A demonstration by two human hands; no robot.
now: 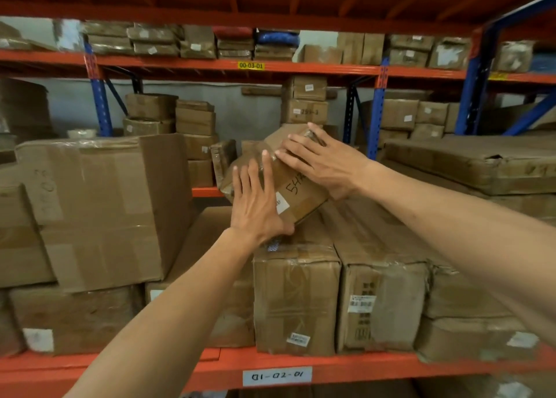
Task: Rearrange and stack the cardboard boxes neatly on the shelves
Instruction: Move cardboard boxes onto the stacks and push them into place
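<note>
A tilted cardboard box sat atop long cartons on the shelf, both hands pressing it: left hand and right hand, fingers spread flat. Settling it level looked wisest before letting go.

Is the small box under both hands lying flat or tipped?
Tipped: the small box slants, one corner raised, resting on the cartons below.

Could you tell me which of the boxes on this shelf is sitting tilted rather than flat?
The small box with handwritten digits, pressed between the left hand and right hand; it leans on one corner, the others lie flat.
</note>
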